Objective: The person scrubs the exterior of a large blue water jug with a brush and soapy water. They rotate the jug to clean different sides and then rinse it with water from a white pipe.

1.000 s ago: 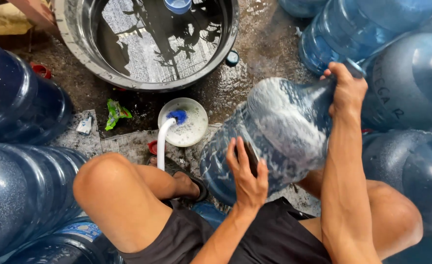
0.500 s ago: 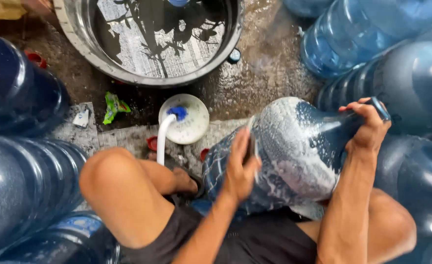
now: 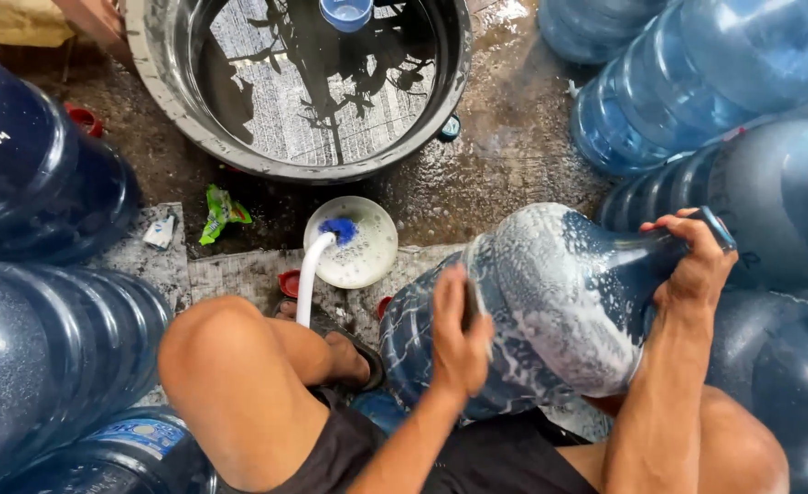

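Hands (image 3: 459, 334) on soapy jug (image 3: 550, 302), seemingly hemmed.

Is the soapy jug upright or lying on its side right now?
On its side. The jug lies across the lap, neck pointing right in the right hand; the left hand presses its body.

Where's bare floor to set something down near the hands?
Free: wet concrete between the basin and the jugs at upper right; a smaller strip of mat between the small bowl and the knee. Crowded: both sides, packed with jugs. The left hand and right hand hold the soapy jug.
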